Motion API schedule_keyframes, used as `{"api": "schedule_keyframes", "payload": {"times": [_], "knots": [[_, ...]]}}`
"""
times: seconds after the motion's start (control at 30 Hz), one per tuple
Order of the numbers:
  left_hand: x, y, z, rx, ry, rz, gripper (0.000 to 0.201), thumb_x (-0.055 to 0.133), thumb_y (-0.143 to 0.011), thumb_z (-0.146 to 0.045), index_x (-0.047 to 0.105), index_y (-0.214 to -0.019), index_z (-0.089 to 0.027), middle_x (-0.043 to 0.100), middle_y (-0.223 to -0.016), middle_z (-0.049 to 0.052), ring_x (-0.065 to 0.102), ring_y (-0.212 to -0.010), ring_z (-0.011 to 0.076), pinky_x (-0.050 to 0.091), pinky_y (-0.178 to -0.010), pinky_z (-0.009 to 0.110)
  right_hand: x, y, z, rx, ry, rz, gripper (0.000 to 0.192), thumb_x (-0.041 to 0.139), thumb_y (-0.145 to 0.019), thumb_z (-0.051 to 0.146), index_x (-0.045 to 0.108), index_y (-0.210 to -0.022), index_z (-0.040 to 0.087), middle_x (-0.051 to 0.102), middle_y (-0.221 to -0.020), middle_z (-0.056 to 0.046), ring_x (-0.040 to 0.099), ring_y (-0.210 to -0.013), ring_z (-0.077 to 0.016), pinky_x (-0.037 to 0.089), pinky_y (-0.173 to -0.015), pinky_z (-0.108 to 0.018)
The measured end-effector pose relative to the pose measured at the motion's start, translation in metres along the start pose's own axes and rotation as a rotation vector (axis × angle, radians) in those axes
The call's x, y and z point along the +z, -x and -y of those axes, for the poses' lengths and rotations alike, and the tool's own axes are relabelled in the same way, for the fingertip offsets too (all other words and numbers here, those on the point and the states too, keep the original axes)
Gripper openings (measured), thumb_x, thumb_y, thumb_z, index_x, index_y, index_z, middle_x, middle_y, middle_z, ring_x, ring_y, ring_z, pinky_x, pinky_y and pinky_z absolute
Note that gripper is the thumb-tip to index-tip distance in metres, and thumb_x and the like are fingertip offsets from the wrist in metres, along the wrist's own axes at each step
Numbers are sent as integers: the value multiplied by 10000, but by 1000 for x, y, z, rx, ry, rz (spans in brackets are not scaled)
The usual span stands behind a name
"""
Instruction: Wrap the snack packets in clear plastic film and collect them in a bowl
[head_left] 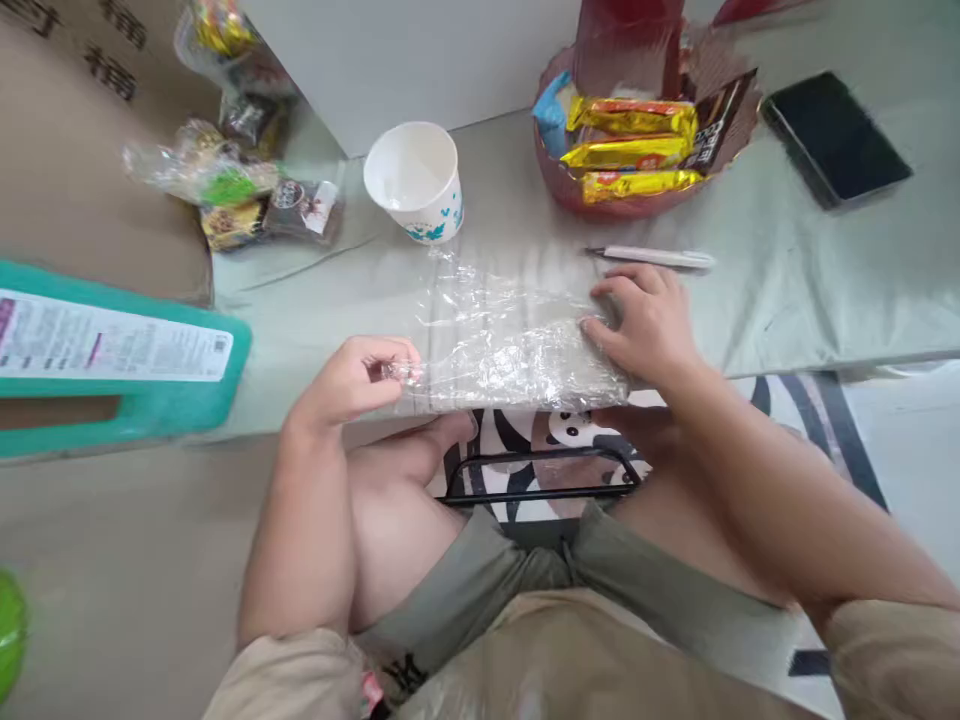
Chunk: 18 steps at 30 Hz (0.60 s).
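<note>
A crinkled sheet of clear plastic film [517, 350] lies along the front edge of the cloth-covered table. At its left end, my left hand [352, 378] pinches a bunched corner between thumb and fingers. My right hand [646, 318] rests at the film's right side, thumb and fingers apart, fingertips touching the film or the cloth beside it. Just beyond those fingers lies a white pen [656, 257]. Behind the film's left part stands a white paper cup [420, 185] with a blue-green leaf print; its inside looks white.
A pink bowl [551, 185] holds yellow-wrapped snack bars [630, 152]. A black phone [836, 140] lies farther right. Packaged snacks [300, 208], a cardboard box [82, 150] and a teal carrier with a label [150, 405] are at left. A black metal bar [540, 493] shows between my legs.
</note>
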<state>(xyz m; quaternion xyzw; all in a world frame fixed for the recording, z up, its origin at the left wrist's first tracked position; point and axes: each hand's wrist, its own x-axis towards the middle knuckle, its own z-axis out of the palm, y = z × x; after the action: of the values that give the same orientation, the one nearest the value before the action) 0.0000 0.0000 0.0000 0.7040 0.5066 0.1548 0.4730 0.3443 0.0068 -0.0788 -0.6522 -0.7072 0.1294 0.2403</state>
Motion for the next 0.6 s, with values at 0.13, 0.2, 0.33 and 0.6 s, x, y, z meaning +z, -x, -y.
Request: {"api": "schedule_keyframes", "payload": {"times": [0.13,0.2,0.33,0.6], "knots": [[-4,3,7,70,38,3,233,562,-639,-228,386,-490,-195,533,-635,24,399,-561,117,268,-541,299,-8,1,-1,23,-324,66,104,689,-820,276,608,-772,232,753,-1096,-111,707,-1072,-308,543,-971,-524],[-6,5,16,111,94,-30,265,572,-646,-219,361,-487,-199,520,-631,37,411,-564,135,260,-544,317,-11,0,-2,126,-596,150,166,685,-851,331,549,-799,252,753,-948,-76,718,-825,-234,582,-771,-431],[-7,7,31,173,194,-87,239,573,-600,-178,369,-476,-193,521,-649,50,417,-552,144,229,-539,340,-14,-5,-4,368,-934,288,216,712,-865,346,510,-886,275,668,-676,19,496,-446,-115,399,-440,-272],[-8,6,32,225,265,-62,247,594,-594,-166,376,-480,-186,486,-604,42,377,-522,137,209,-512,350,-9,-13,-6,470,-1125,144,138,721,-855,222,587,-882,244,593,-669,39,445,-467,-75,329,-426,-226]]}}
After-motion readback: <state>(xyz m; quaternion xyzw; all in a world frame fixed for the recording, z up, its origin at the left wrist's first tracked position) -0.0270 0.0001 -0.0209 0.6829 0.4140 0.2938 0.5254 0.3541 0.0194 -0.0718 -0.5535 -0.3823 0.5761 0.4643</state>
